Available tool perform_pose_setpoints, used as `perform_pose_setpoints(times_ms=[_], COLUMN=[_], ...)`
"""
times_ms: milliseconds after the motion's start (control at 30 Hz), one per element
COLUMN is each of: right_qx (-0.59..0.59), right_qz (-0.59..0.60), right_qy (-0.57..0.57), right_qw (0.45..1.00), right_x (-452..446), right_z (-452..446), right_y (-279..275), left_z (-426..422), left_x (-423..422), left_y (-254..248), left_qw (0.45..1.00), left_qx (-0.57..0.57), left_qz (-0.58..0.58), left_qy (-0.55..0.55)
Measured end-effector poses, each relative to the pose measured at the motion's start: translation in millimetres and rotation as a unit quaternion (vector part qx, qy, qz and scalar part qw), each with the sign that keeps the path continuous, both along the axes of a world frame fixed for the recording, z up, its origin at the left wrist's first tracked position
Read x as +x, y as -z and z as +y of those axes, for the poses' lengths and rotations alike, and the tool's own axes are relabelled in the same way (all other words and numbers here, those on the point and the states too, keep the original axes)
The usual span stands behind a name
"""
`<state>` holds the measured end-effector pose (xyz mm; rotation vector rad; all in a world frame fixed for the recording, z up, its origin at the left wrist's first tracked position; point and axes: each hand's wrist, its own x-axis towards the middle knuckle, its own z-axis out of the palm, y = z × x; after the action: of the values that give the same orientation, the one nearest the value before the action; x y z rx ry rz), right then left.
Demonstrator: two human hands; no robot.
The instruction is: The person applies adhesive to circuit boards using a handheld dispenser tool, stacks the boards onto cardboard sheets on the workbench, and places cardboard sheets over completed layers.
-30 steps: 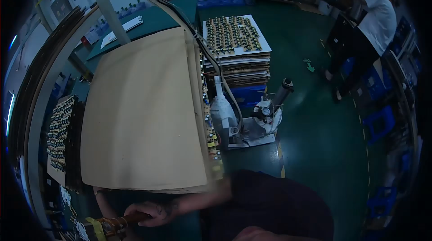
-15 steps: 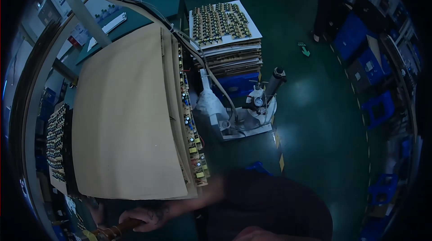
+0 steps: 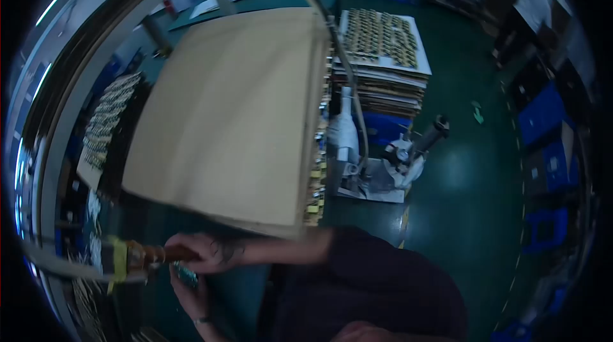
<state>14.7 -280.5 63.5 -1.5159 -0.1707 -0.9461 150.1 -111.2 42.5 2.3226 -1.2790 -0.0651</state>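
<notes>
My right hand [image 3: 195, 252], on the tattooed forearm, is closed around a brown cylindrical handle [image 3: 156, 254]. Yellow tape [image 3: 119, 259] wraps the handle's far end, where a blurred grey strip passes. Just below, my left hand [image 3: 186, 289], with a band at the wrist, is closed near a small shiny green piece [image 3: 186, 274]; motion blur hides its kind. Above both hands lies a large brown cardboard sheet [image 3: 223, 112] on a stack. Circuit boards [image 3: 317, 182] with yellow and silver parts stick out along the stack's right edge.
Another stack, topped by a white sheet with rows of circuit boards [image 3: 383, 35], stands beyond. A metal device with a dark cylinder [image 3: 399, 160] stands on the floor. Blue crates [image 3: 543, 112] line the right side. A person in a white top [image 3: 533, 7] is at the far right.
The view has swung, so the stacks appear farther right and higher. My right hand with the brown handle sits higher in view, and my left hand with its green piece now shows more.
</notes>
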Motion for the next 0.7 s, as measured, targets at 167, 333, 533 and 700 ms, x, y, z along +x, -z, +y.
perform_pose_setpoints(times_ms=[167,333,533,700], right_qx=[-0.007,0.047,0.104,0.120], right_qz=[0.143,0.143,0.046,0.034], right_qy=[0.032,0.017,-0.107,-0.168], right_qw=[0.989,0.989,0.988,0.978], right_x=[-1.3,-0.1,14.5,26.1], right_z=[9.5,24.5,35.9,62.3], right_y=[0.3,-9.6,-12.8,-37.6], left_z=[27.1,96.6,159.0,188.3], left_x=[-9.8,-32.3,-76.6,-87.8], left_y=[-13.4,-51.4,18.1,18.7], left_qw=[0.998,0.910,0.754,0.710], left_qx=[-0.048,-0.226,-0.363,-0.373], left_qz=[-0.032,0.344,0.545,0.597], left_qy=[-0.034,-0.046,0.057,0.001])
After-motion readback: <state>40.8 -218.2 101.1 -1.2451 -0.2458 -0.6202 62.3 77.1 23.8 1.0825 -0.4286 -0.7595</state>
